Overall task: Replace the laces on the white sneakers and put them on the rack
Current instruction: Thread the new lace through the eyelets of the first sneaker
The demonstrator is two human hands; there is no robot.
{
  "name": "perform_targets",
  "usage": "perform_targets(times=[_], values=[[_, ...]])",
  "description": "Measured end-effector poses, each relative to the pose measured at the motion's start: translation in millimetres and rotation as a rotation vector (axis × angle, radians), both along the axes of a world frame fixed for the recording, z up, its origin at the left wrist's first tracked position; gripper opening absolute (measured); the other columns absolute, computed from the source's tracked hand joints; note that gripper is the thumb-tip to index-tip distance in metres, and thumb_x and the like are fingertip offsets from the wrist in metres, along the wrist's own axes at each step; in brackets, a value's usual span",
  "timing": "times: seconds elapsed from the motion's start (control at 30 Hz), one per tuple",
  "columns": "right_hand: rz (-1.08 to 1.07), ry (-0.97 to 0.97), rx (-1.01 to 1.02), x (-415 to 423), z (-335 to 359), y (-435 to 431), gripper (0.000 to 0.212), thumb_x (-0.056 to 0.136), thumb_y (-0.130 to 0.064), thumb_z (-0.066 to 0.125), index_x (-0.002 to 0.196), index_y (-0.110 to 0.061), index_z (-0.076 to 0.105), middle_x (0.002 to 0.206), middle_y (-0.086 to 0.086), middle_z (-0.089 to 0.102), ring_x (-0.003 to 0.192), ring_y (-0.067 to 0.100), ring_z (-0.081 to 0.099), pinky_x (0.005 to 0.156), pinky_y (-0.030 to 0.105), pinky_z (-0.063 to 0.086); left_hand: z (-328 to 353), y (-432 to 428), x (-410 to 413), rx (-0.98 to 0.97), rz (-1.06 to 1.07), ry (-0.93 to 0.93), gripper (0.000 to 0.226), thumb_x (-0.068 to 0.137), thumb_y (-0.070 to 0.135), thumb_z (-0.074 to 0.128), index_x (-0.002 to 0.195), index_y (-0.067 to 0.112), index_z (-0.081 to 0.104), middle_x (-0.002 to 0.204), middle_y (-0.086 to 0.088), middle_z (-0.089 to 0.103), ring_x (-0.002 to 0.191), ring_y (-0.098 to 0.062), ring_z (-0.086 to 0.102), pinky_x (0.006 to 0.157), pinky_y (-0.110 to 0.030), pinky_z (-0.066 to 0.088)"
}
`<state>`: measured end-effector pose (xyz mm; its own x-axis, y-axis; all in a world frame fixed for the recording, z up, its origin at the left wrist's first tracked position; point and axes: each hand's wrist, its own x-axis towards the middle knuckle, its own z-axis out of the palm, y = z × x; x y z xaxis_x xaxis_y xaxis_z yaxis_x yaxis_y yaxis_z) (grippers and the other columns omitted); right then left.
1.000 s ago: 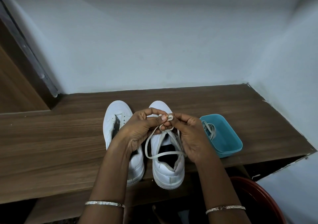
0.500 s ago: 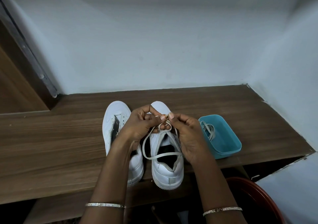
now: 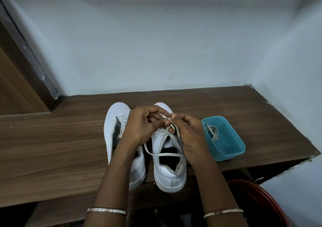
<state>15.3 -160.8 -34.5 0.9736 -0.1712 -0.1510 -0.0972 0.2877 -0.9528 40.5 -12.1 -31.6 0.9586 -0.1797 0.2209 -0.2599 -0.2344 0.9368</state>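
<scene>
Two white sneakers stand side by side on the wooden shelf [image 3: 52, 148], toes toward the wall. The left sneaker [image 3: 115, 122] shows empty eyelets and no lace. Over the right sneaker [image 3: 169, 172], my left hand [image 3: 141, 127] and my right hand [image 3: 190, 136] both pinch the white lace [image 3: 163, 154] above the upper eyelets. A loop of that lace hangs down across the shoe's opening. The knot area between my fingertips is partly hidden.
A teal plastic tub [image 3: 226, 146] with a grey lace [image 3: 211, 131] coiled inside sits right of the shoes near the shelf's front edge. A dark red round rim [image 3: 264, 200] shows at bottom right. White walls close in behind and on the right.
Both hands shifted slightly, fingers reworking the lace; my left hand's fingers now curl over the lace near the toe side. The hanging loop stays across the shoe opening.
</scene>
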Motion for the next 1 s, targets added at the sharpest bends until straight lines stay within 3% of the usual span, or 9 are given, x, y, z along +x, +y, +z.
perform_targets(times=[0.1, 0.27, 0.37, 0.47, 0.63, 0.8, 0.9, 1.0], values=[[0.003, 0.001, 0.013, 0, 1, 1, 0.019, 0.094, -0.011, 0.068, 0.101, 0.007, 0.07, 0.075, 0.011, 0.074, 0.055, 0.013, 0.059, 0.059, 0.025, 0.055, -1, 1, 1, 0.038, 0.016, -0.034, 0.013, 0.08, 0.009, 0.083, 0.089, 0.018, 0.08, 0.075, 0.001, 0.077, 0.073, -0.027, 0.075, 0.075, -0.046, 0.061], [-0.043, 0.018, 0.097, 2, 3, 1, 0.024, 0.089, 0.001, 0.072, 0.11, 0.002, 0.061, 0.08, 0.015, 0.073, 0.055, 0.018, 0.063, 0.056, 0.03, 0.055, 3, -1, -2, 0.127, 0.027, -0.09, 0.017, 0.082, -0.004, 0.077, 0.082, 0.013, 0.078, 0.077, 0.005, 0.076, 0.064, -0.007, 0.072, 0.062, -0.029, 0.057], [-0.02, 0.007, 0.092, 0, 3, -1, 0.023, 0.088, 0.001, 0.072, 0.107, 0.004, 0.06, 0.078, 0.015, 0.073, 0.056, 0.019, 0.064, 0.057, 0.031, 0.057, 4, 1, -1, 0.171, 0.022, -0.133, 0.023, 0.081, -0.009, 0.075, 0.08, 0.015, 0.076, 0.09, 0.011, 0.076, 0.067, -0.005, 0.072, 0.069, -0.023, 0.056], [-0.013, 0.013, 0.071, -1, 4, -4, 0.017, 0.089, 0.0, 0.072, 0.102, 0.002, 0.062, 0.08, 0.014, 0.074, 0.06, 0.021, 0.067, 0.06, 0.032, 0.059, 7, -1, -2, 0.276, 0.016, -0.183, 0.025, 0.084, -0.005, 0.074, 0.081, 0.02, 0.076, 0.086, 0.019, 0.075, 0.071, 0.001, 0.071, 0.07, -0.017, 0.054], [0.008, 0.035, 0.098, 0, 2, -9, 0.015, 0.086, 0.0, 0.075, 0.095, -0.004, 0.063, 0.088, 0.02, 0.073, 0.062, 0.023, 0.069, 0.062, 0.033, 0.058, 10, -2, -2, 0.402, 0.004, -0.257, 0.023, 0.083, -0.004, 0.07, 0.084, 0.018, 0.075, 0.087, 0.014, 0.077, 0.072, 0.003, 0.069, 0.071, -0.017, 0.051], [0.007, 0.041, 0.092, -1, 4, -9, 0.015, 0.085, 0.001, 0.076, 0.092, -0.007, 0.065, 0.086, 0.018, 0.073, 0.065, 0.023, 0.069, 0.064, 0.034, 0.058, 8, -3, -1, 0.487, -0.016, -0.311, 0.027, 0.083, -0.004, 0.068, 0.078, 0.022, 0.065, 0.075, 0.013, 0.074, 0.068, 0.014, 0.061, 0.062, -0.004, 0.037], [0.044, 0.034, 0.122, -2, 6, -12, 0.017, 0.082, 0.003, 0.076, 0.094, -0.004, 0.066, 0.087, 0.018, 0.073, 0.07, 0.025, 0.07, 0.067, 0.034, 0.059, 7, -3, -4, 0.421, -0.031, -0.242, 0.032, 0.086, -0.005, 0.067, 0.078, 0.024, 0.058, 0.073, 0.013, 0.071, 0.069, 0.005, 0.063, 0.061, -0.007, 0.038], [0.116, -0.008, 0.131, -2, 5, -17, 0.019, 0.08, 0.008, 0.075, 0.091, -0.005, 0.069, 0.087, 0.017, 0.073, 0.077, 0.026, 0.07, 0.074, 0.037, 0.058, 8, 2, -5, 0.313, -0.075, -0.142, 0.025, 0.089, -0.002, 0.068, 0.083, 0.021, 0.061, 0.077, 0.012, 0.071, 0.071, -0.009, 0.063, 0.064, -0.021, 0.049]])
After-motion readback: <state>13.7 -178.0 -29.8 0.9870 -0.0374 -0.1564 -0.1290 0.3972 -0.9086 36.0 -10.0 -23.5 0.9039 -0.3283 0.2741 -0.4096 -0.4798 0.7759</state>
